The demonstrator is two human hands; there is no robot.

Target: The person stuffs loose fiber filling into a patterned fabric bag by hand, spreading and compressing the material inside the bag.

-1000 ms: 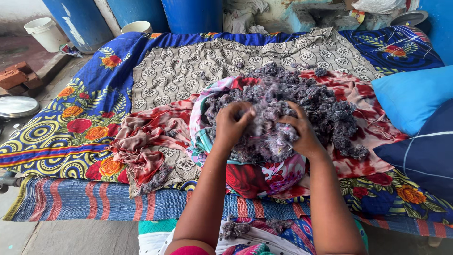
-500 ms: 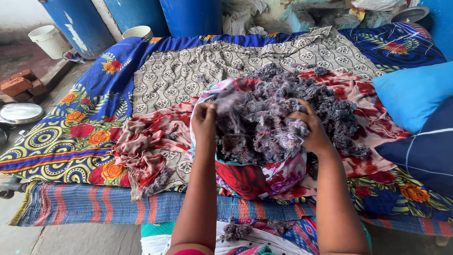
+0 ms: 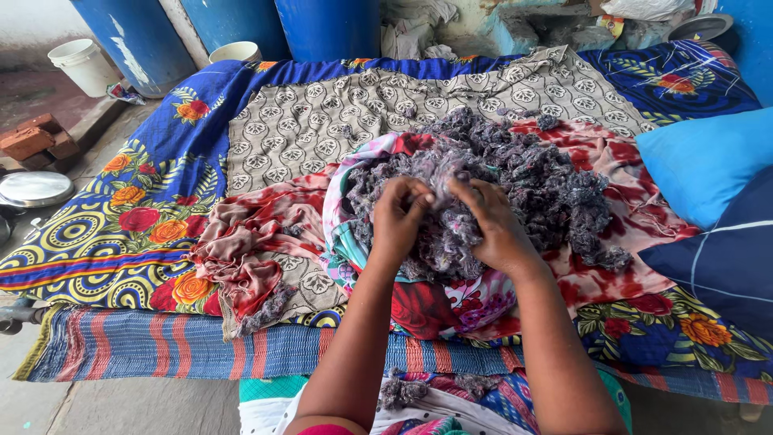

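A big heap of grey-purple fluffy fibre (image 3: 523, 173) lies on a floral cloth cover (image 3: 451, 298) in the middle of the bed. My left hand (image 3: 398, 217) and my right hand (image 3: 491, 221) meet at the near side of the heap, both pinching the same clump of fibre (image 3: 441, 181) between them. The fingers are curled into the fluff, so their tips are partly hidden. A small tuft of fibre (image 3: 400, 392) rests on my lap.
Patterned sheets cover the bed: beige print (image 3: 322, 121), red tie-dye cloth (image 3: 258, 234), blue floral (image 3: 121, 217). Blue pillows (image 3: 708, 169) sit at the right. Blue barrels (image 3: 322, 24), white buckets (image 3: 76, 64), a steel plate (image 3: 32, 189) and bricks (image 3: 32, 137) stand at the left and back.
My left hand, which had pulled a tuft out to the left, has come back to the middle. Both hands now grip one clump close together.
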